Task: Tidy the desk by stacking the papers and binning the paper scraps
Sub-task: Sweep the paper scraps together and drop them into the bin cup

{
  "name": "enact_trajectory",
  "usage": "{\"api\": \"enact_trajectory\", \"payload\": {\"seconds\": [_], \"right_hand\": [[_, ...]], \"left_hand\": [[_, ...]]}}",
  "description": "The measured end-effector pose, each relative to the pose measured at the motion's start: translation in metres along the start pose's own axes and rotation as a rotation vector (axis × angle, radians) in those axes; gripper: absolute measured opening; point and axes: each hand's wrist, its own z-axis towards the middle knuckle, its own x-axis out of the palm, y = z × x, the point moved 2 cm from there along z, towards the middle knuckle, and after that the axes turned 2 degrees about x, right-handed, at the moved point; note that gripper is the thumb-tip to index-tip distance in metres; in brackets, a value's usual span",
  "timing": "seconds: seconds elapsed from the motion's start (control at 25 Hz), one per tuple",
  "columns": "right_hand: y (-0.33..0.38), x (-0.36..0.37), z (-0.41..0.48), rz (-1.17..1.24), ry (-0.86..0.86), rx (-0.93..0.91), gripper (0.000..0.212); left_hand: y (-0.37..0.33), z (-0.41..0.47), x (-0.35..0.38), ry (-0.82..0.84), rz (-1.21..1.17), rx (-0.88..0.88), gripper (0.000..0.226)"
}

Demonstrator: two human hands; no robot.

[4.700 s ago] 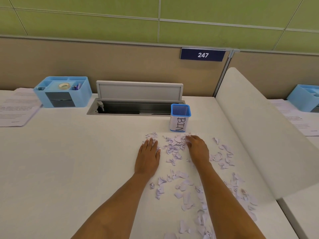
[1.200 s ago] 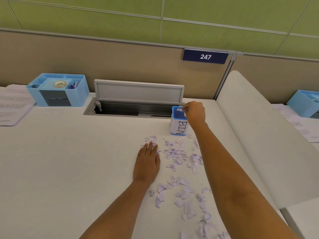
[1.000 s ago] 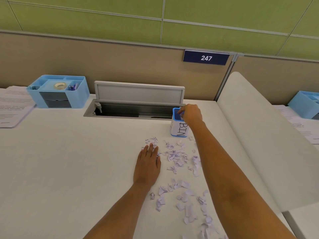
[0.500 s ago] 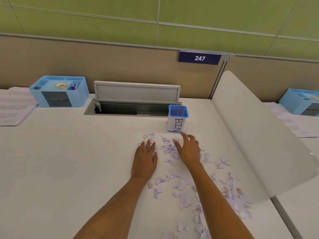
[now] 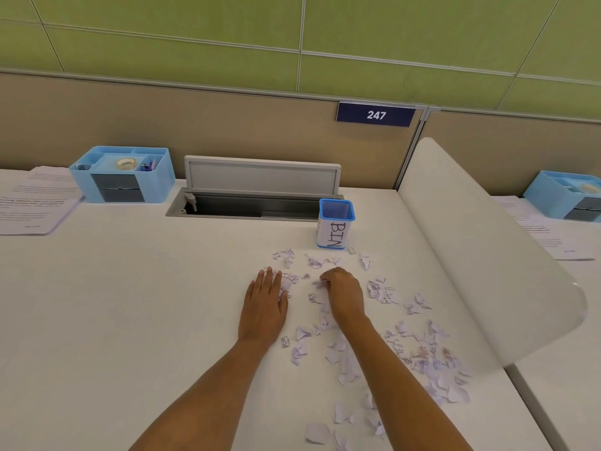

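Note:
Several torn white paper scraps [image 5: 419,356] lie scattered over the white desk [image 5: 113,304], from in front of the bin down to the near right. A small blue mesh cup labelled BIN [image 5: 335,227] stands upright behind them. My left hand [image 5: 265,305] rests flat on the desk, fingers straight, its fingertips at the left edge of the scraps. My right hand [image 5: 343,292] sits among the scraps with fingers curled, pinching a few of them against the desk. A stack of printed papers [image 5: 35,203] lies at the far left.
A blue desk organiser [image 5: 122,174] holding a tape roll stands at the back left. An open cable hatch [image 5: 253,196] with its lid raised sits behind the bin. A curved white divider [image 5: 481,255] bounds the desk on the right; beyond it are another organiser [image 5: 566,195] and papers [image 5: 549,236].
My right hand went to the bin's mouth, then came back down to the scraps; its fingers have now curled round some. The left hand has stayed flat in place.

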Motion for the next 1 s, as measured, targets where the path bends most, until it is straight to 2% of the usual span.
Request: {"api": "enact_trajectory", "payload": {"seconds": [0.08,0.2,0.36,0.56,0.8,0.92,1.0], "right_hand": [[0.001,-0.013,0.009,0.046,-0.065,0.052,0.025],[0.012,-0.042,0.026,0.247,-0.209,0.136,0.024],[0.025,-0.081,0.075,0.341,-0.269,0.215,0.028],[0.028,-0.096,0.134,0.102,-0.088,0.249,0.035],[0.033,-0.082,0.154,-0.073,0.097,0.233,0.042],[0.038,-0.081,0.151,-0.086,0.059,0.177,0.037],[0.042,-0.088,0.139,-0.066,-0.059,0.130,0.033]], "left_hand": [[0.000,0.000,0.000,0.003,-0.019,-0.001,0.081],[-0.002,0.000,-0.001,0.006,-0.007,0.003,0.083],[-0.001,0.004,0.002,0.005,0.008,0.014,0.082],[-0.001,0.005,0.002,0.030,0.012,0.015,0.083],[0.000,0.007,0.006,-0.003,0.020,0.025,0.072],[0.000,0.006,0.004,0.018,0.018,0.027,0.080],[-0.001,0.006,0.002,0.026,0.029,0.019,0.083]]}}
